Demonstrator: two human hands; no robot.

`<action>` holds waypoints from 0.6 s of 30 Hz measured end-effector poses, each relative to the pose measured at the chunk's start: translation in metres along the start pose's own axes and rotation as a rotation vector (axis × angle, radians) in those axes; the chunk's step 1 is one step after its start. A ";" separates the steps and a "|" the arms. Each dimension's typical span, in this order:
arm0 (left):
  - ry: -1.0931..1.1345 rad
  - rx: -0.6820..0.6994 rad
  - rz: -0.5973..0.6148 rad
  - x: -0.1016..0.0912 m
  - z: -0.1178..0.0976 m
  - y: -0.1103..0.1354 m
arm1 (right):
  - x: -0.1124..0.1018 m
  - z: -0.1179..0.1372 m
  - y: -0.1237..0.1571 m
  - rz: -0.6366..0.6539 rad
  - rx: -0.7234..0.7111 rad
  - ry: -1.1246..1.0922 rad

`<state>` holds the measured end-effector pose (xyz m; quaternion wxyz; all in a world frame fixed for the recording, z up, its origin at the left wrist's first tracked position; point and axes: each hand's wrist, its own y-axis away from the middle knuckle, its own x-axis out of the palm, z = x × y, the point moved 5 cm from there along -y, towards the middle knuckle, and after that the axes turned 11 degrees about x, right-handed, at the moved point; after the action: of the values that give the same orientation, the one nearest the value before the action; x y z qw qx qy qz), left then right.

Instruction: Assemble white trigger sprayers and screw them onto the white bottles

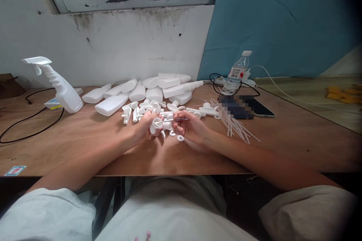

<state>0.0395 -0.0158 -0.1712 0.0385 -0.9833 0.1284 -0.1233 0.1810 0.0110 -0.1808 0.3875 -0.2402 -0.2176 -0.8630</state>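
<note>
My left hand (146,123) is closed round a white spray trigger head (156,124), its round collar opening turned up toward me. In my right hand (191,125) is a pair of slim metal tweezers (175,119), pinched between thumb and fingers. Their tip points left and reaches the collar opening; what it touches inside is too small to make out. Just below my hands lie white ring washers (180,138) on the wooden table (169,160). Several loose white trigger heads (126,114) are spread behind my hands.
White empty-looking bottles (112,104) are piled by the wall. An assembled spray bottle (67,96) stands at left near a black cable (36,132). To the right are thin white tubes (239,130), a phone (263,107) and a clear water bottle (235,75).
</note>
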 end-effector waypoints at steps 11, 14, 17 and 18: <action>-0.312 0.310 -0.154 -0.017 -0.016 -0.005 | 0.006 0.015 0.010 -0.042 -0.236 0.318; -0.360 0.353 -0.166 -0.016 -0.021 -0.002 | 0.009 0.016 0.013 -0.068 -0.290 0.368; -0.422 0.390 -0.152 -0.015 -0.024 0.000 | 0.008 0.017 0.014 -0.100 -0.335 0.409; -0.454 0.403 -0.147 -0.015 -0.024 0.001 | 0.008 0.018 0.015 -0.111 -0.347 0.419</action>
<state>0.0191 -0.0134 -0.1517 0.2515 -0.9648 0.0181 0.0741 0.1922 0.0078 -0.1594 0.3291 -0.1070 0.0054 -0.9382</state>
